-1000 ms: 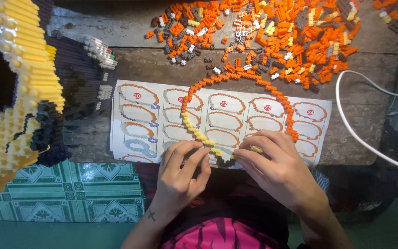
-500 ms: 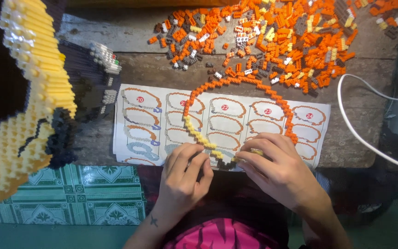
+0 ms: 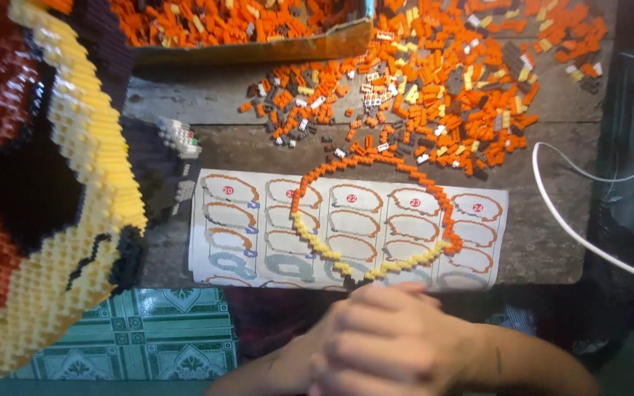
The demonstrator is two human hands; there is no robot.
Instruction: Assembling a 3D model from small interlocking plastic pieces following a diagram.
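Both hands have pulled back off the closed ring of small orange and yellow plastic bricks (image 3: pixel 376 220), which now lies alone on the white printed instruction sheet (image 3: pixel 478 253), untouched. The right hand (image 3: pixel 398 341) covers the left hand (image 3: pixel 317 363) just below the sheet's near edge, fingers curled together; whether they enclose a brick I cannot tell. Above the sheet lies the loose pile of orange, yellow and grey bricks (image 3: pixel 442 81); left of it stands a large yellow, black and dark-red brick-built model (image 3: pixel 53 191).
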